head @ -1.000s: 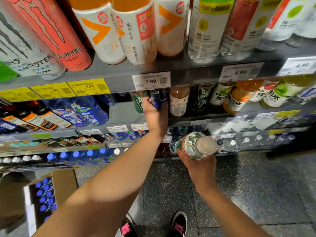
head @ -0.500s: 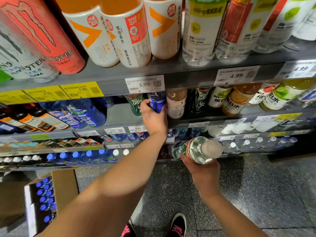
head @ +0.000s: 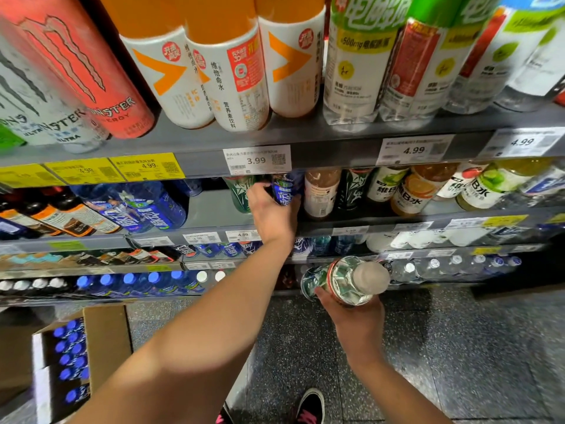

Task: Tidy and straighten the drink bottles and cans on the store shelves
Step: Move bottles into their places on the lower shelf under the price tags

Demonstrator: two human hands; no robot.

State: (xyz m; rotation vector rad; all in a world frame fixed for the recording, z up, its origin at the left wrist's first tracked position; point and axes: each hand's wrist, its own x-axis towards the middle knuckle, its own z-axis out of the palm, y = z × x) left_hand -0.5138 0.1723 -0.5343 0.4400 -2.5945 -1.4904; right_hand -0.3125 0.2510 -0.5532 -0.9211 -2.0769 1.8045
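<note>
Shelves of drinks fill the head view, and the person stands close against them with both arms out. Their left hand [head: 270,214] reaches into the second shelf [head: 208,211], just under the 3.99 price tag [head: 256,159], with its fingers wrapped around a dark blue bottle [head: 284,191] that stands between a green-labelled bottle [head: 240,191] and a pale brown drink bottle [head: 321,191]. Their right hand [head: 351,313] is held lower, out in front of the bottom shelves and above the speckled floor [head: 458,347], gripping a clear water bottle [head: 345,283] from beneath; the bottle lies nearly on its side with its white cap toward the camera. Along the top shelf's front edge stand Monster cans [head: 85,71] at the left, orange-and-white vitamin water bottles [head: 232,71] in the middle and clear bottles farther right. A cardboard box [head: 101,344] of blue-capped bottles sits on the floor at the lower left.
</note>
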